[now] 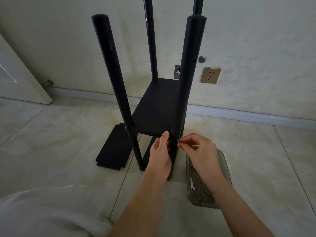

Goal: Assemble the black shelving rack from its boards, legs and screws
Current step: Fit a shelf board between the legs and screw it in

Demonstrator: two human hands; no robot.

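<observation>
One screw pinched in my right hand fingers; left hand grips the near leg. Keep it square to the hole beside them.

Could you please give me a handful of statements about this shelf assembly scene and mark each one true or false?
1. The right hand pinches a small silver screw against the near right leg. True.
2. A loose black board leans upright against the wall. False: it lies flat on the floor, left of the rack.
3. The left hand grips the same leg just below the mounted shelf board. True.
4. The clear tray on the floor is on the left of the rack. False: it lies on the right, under the right forearm.
5. Only two legs stand upright. False: four do.
</observation>
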